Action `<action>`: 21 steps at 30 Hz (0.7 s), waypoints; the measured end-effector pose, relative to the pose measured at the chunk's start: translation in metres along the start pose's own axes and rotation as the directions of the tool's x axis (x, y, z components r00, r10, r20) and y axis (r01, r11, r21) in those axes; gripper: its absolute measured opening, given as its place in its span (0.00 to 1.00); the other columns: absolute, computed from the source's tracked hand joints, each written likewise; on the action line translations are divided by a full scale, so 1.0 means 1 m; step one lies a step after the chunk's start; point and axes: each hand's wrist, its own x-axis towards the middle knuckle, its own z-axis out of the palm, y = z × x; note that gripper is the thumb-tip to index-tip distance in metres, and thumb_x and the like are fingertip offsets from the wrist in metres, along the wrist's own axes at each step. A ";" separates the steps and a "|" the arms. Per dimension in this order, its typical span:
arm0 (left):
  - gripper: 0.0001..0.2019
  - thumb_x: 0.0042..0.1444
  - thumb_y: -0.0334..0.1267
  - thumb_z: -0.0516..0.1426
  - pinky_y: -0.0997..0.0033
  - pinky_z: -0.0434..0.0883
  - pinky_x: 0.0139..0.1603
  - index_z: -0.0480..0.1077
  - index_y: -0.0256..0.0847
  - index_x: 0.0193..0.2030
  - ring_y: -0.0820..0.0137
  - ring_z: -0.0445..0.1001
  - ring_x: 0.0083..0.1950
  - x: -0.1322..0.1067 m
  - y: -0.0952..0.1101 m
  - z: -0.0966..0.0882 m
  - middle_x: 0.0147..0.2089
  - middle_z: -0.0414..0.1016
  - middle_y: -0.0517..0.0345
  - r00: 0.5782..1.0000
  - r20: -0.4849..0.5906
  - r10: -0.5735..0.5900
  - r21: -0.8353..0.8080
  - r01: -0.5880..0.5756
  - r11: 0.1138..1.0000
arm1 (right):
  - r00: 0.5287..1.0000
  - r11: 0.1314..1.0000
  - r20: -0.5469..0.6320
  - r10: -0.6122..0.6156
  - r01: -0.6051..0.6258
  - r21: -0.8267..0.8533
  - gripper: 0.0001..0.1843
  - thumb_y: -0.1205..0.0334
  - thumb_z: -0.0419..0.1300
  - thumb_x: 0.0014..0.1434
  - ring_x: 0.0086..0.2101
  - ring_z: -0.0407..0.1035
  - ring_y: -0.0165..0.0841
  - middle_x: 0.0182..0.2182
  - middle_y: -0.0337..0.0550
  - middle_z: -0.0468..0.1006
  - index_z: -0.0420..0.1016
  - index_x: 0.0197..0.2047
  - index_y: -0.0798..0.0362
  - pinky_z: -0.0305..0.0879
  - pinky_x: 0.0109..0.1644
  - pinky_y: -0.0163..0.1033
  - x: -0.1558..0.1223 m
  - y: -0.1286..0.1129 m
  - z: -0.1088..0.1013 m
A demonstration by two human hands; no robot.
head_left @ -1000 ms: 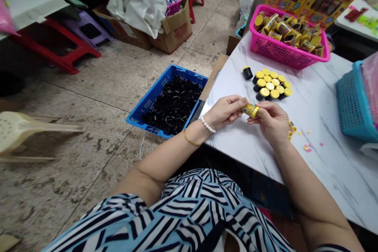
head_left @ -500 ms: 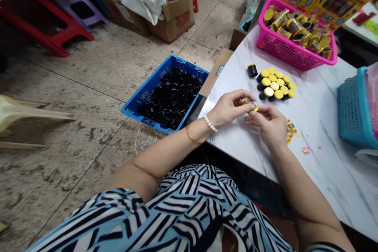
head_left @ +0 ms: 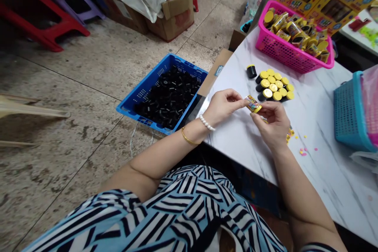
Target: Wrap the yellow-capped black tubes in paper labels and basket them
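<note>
While both hands meet above the near part of the white table (head_left: 236, 141), a small yellow printed piece (head_left: 253, 104) is held between them, clear of the surface and tilted, with its bright yellow end toward the right hand (head_left: 273, 124). Left hand (head_left: 223, 105): thumb and forefinger pinch the far end of the piece. Right hand: thumb and fingers pinch the yellow end; the inner fingers are partly hidden.

Change noted: half a second ago the left fingers covered most of the piece; its printed face is now exposed. Judged from this, the grip has been reset and handling of the piece is unfinished.

Behind the hands stands a close group of black tubs with yellow lids (head_left: 273, 84); one separate tub (head_left: 251, 71) stands just beside it. Loose pink and yellow bits (head_left: 303, 152) lie to the right of the right hand. Farther back, a pink basket (head_left: 276, 49) holds wrapped pieces (head_left: 295, 31). On the floor to the left, a blue crate (head_left: 138, 96) contains black parts (head_left: 169, 96).
</note>
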 end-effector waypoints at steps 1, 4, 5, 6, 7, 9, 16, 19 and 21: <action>0.25 0.44 0.58 0.74 0.72 0.61 0.30 0.74 0.38 0.30 0.75 0.65 0.30 -0.001 0.001 0.000 0.27 0.72 0.60 1.000 0.012 0.011 0.007 -0.011 1.000 | 1.000 1.000 0.000 0.022 -0.022 0.018 0.19 0.58 0.74 0.56 0.43 0.81 0.35 0.46 0.42 0.78 0.74 0.47 0.46 0.82 0.52 0.44 0.000 0.000 0.000; 0.26 0.47 0.61 0.72 0.72 0.61 0.32 0.75 0.37 0.30 0.75 0.64 0.30 -0.003 0.005 -0.002 0.27 0.71 0.60 0.996 0.082 0.045 -0.001 -0.045 0.999 | 0.986 0.982 0.055 0.155 -0.160 0.102 0.20 0.53 0.75 0.56 0.42 0.83 0.36 0.43 0.41 0.82 0.73 0.46 0.46 0.84 0.50 0.46 0.000 0.000 -0.001; 0.26 0.49 0.61 0.71 0.71 0.61 0.32 0.75 0.37 0.30 0.75 0.64 0.30 -0.003 0.006 -0.003 0.27 0.71 0.60 0.992 0.117 0.050 -0.018 -0.048 0.999 | 0.974 0.967 0.092 0.207 -0.218 0.135 0.20 0.52 0.75 0.56 0.40 0.84 0.37 0.43 0.40 0.83 0.73 0.46 0.46 0.84 0.49 0.46 0.001 0.000 -0.002; 0.26 0.49 0.62 0.70 0.71 0.61 0.32 0.75 0.36 0.30 0.75 0.63 0.29 -0.003 0.006 -0.004 0.27 0.70 0.60 0.987 0.155 0.050 -0.040 -0.044 0.998 | 0.959 0.949 0.134 0.250 -0.270 0.164 0.20 0.52 0.75 0.56 0.39 0.84 0.37 0.42 0.40 0.84 0.73 0.46 0.47 0.85 0.47 0.47 0.002 0.000 -0.004; 0.27 0.50 0.62 0.70 0.71 0.60 0.32 0.76 0.36 0.31 0.75 0.63 0.29 -0.003 0.006 -0.006 0.27 0.70 0.60 0.981 0.190 0.045 -0.066 -0.033 0.997 | 0.945 0.932 0.170 0.281 -0.310 0.186 0.20 0.51 0.76 0.56 0.37 0.85 0.37 0.42 0.40 0.85 0.73 0.45 0.47 0.86 0.46 0.47 0.003 0.000 -0.006; 0.26 0.50 0.62 0.70 0.71 0.59 0.32 0.76 0.37 0.31 0.75 0.63 0.29 -0.002 0.005 -0.008 0.26 0.70 0.60 0.966 0.259 0.028 -0.114 0.002 0.993 | 0.932 0.917 0.206 0.298 -0.340 0.210 0.20 0.52 0.76 0.56 0.36 0.85 0.38 0.42 0.40 0.86 0.73 0.45 0.47 0.87 0.46 0.49 0.005 -0.002 -0.010; 0.22 0.54 0.56 0.70 0.70 0.65 0.39 0.75 0.37 0.32 0.74 0.68 0.34 -0.001 -0.003 -0.006 0.32 0.75 0.57 0.962 0.260 0.085 -0.143 -0.048 0.988 | 0.961 0.944 0.146 0.236 -0.262 0.199 0.21 0.54 0.78 0.53 0.42 0.85 0.38 0.47 0.41 0.84 0.75 0.44 0.46 0.87 0.46 0.44 0.003 -0.010 -0.009; 0.17 0.56 0.50 0.69 0.69 0.68 0.42 0.74 0.38 0.32 0.72 0.70 0.36 -0.004 -0.004 -0.003 0.33 0.76 0.56 0.981 0.087 0.172 0.054 -0.177 0.983 | 0.974 0.967 0.043 0.222 -0.225 0.117 0.21 0.55 0.77 0.53 0.42 0.85 0.37 0.48 0.41 0.84 0.76 0.47 0.47 0.86 0.47 0.40 0.001 -0.013 -0.003; 0.15 0.58 0.47 0.67 0.70 0.68 0.41 0.73 0.38 0.32 0.72 0.70 0.35 -0.005 -0.004 -0.002 0.32 0.75 0.57 0.979 0.047 0.200 0.109 -0.204 0.973 | 0.964 0.957 0.045 0.263 -0.266 0.118 0.21 0.53 0.77 0.53 0.41 0.86 0.38 0.45 0.42 0.86 0.76 0.46 0.48 0.86 0.45 0.40 0.002 -0.014 -0.002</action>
